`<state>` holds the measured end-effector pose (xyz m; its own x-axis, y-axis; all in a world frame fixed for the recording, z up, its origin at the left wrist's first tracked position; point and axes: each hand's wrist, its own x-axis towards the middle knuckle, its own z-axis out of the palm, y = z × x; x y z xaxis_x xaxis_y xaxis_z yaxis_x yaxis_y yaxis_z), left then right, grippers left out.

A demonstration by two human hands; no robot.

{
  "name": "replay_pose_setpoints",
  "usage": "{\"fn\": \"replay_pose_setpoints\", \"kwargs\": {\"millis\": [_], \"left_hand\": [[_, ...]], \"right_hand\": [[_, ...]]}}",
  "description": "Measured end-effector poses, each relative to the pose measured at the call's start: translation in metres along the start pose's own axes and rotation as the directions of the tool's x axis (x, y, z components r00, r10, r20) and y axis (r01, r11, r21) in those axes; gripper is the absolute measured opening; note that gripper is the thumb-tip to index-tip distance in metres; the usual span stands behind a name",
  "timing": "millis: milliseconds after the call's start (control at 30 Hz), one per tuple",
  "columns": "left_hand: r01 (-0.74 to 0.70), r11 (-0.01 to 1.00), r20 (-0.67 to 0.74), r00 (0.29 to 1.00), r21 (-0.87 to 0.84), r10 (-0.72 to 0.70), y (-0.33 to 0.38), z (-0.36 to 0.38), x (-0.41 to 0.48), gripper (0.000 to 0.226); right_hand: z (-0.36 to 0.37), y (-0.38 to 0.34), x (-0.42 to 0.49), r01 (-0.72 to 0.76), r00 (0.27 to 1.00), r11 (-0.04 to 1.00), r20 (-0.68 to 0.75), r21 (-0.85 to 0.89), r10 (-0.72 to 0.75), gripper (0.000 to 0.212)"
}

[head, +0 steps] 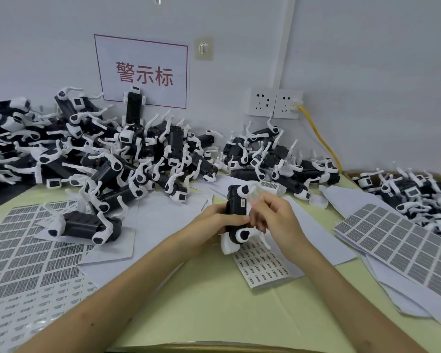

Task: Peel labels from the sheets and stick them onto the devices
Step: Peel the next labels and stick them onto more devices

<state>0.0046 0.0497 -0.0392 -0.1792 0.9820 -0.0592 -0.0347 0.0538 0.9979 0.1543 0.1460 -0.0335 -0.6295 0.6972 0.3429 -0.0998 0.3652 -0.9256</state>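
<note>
My left hand (pixel 215 220) grips a black and white robot-dog device (pixel 237 212) upright above the table's middle. A small label shows on its black body. My right hand (pixel 273 217) is at the device's right side, fingers curled and pinched against it; whether a label is between them I cannot tell. A sheet of small labels (pixel 265 266) lies just under the hands. Sheets of grey labels lie at the right (pixel 402 243) and at the left (pixel 28 250).
A big heap of the same devices (pixel 107 149) fills the back left, a smaller heap (pixel 273 156) the back middle, and a box of them (pixel 418 197) sits at the right. One device (pixel 84 225) lies on the left sheets. A yellow cable (pixel 318 138) runs from the wall socket.
</note>
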Motion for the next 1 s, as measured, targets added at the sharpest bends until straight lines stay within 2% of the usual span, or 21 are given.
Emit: {"fn": "replay_pose_setpoints", "kwargs": {"millis": [100,167,200,267,333,400,500,533,567,600,633,667,700,733,767,800,833,867,900,967,1000], "left_hand": [[0.063,0.99,-0.082,0.994,-0.125,-0.074,0.0,-0.004,0.0,0.051],[0.071,0.98,-0.086,0.992,-0.187,-0.089,0.004,-0.008,-0.001,0.047],[0.07,0.974,-0.065,0.994,-0.214,-0.085,0.005,-0.009,-0.002,0.044],[0.076,0.964,-0.016,0.996,-0.255,-0.083,0.009,-0.01,-0.003,0.039],[0.104,0.956,0.04,0.994,-0.274,-0.097,0.013,-0.012,-0.005,0.043],[0.16,0.96,0.111,0.984,-0.23,-0.137,0.016,-0.014,-0.007,0.052],[0.254,0.945,0.214,0.954,-0.207,-0.21,0.016,-0.021,-0.008,0.062],[0.269,0.934,0.188,0.955,-0.235,-0.228,0.016,-0.021,-0.008,0.062],[0.234,0.942,0.081,0.972,-0.241,-0.221,0.014,-0.022,-0.005,0.059],[0.149,0.971,-0.078,0.983,-0.189,-0.166,0.012,-0.024,-0.002,0.052],[0.027,0.998,-0.254,0.966,-0.052,-0.039,0.01,-0.026,0.002,0.043],[-0.091,0.988,-0.407,0.904,0.123,0.134,0.008,-0.028,0.004,0.032],[-0.174,0.942,-0.507,0.807,0.286,0.303,0.007,-0.032,0.006,0.019],[-0.213,0.892,-0.56,0.714,0.399,0.421,0.007,-0.035,0.007,0.005],[-0.187,0.84,-0.599,0.623,0.509,0.502,0.006,-0.039,0.007,0.016],[-0.129,0.793,-0.621,0.552,0.596,0.557,0.005,-0.046,0.008,0.034],[-0.042,0.761,-0.639,0.515,0.647,0.571,0.004,-0.052,0.01,0.05],[0.034,0.752,-0.654,0.52,0.659,0.55,0.002,-0.059,0.013,0.062],[0.088,0.766,-0.664,0.567,0.636,0.487,0.001,-0.065,0.014,0.071],[0.115,0.833,-0.665,0.664,0.542,0.341,-0.003,-0.073,0.02,0.069],[0.113,0.847,-0.658,0.685,0.519,0.312,-0.005,-0.078,0.02,0.06]], "right_hand": [[-0.008,0.003,0.003,0.127,0.972,0.992,-0.204,0.015,-0.121,0.025],[-0.016,0.002,0.005,0.137,0.947,0.99,-0.296,0.033,-0.121,0.002],[-0.018,0.003,0.006,0.11,0.944,0.993,-0.317,0.035,-0.093,0.018],[-0.022,0.003,0.008,0.053,0.966,0.996,-0.258,0.074,-0.032,0.048],[-0.021,0.004,0.009,0.013,0.994,0.995,-0.111,0.102,-0.002,0.064],[-0.019,0.005,0.009,-0.04,0.999,0.99,0.014,0.135,0.038,0.064],[-0.02,0.006,0.009,-0.128,0.987,0.979,0.117,0.156,0.11,0.044],[-0.02,0.003,0.008,-0.113,0.985,0.983,0.143,0.142,0.092,0.038],[-0.022,0.002,0.007,-0.087,0.985,0.988,0.161,0.128,0.066,0.034],[-0.024,0.0,0.006,-0.072,0.984,0.989,0.174,0.126,0.05,0.03],[-0.026,-0.002,0.005,-0.072,0.983,0.99,0.176,0.125,0.049,0.026],[-0.028,-0.004,0.004,-0.076,0.981,0.99,0.188,0.117,0.053,0.018],[-0.03,-0.004,0.003,-0.078,0.974,0.992,0.221,0.096,0.055,0.017],[-0.03,-0.004,0.002,-0.104,0.963,0.992,0.256,0.069,0.083,0.029],[-0.029,-0.003,0.001,-0.149,0.942,0.987,0.313,0.06,0.123,0.029],[-0.027,-0.005,0.0,-0.204,0.913,0.977,0.372,0.064,0.166,0.019],[-0.026,-0.005,-0.001,-0.251,0.877,0.966,0.435,0.054,0.204,0.024],[-0.026,-0.005,-0.001,-0.298,0.843,0.953,0.483,0.05,0.238,0.032],[-0.026,-0.005,0.0,-0.327,0.828,0.943,0.501,0.066,0.252,0.034],[-0.028,-0.01,0.002,-0.334,0.875,0.918,0.432,0.213,0.219,0.03],[-0.028,-0.01,0.004,-0.327,0.91,0.875,0.368,0.358,0.19,0.024]]}}
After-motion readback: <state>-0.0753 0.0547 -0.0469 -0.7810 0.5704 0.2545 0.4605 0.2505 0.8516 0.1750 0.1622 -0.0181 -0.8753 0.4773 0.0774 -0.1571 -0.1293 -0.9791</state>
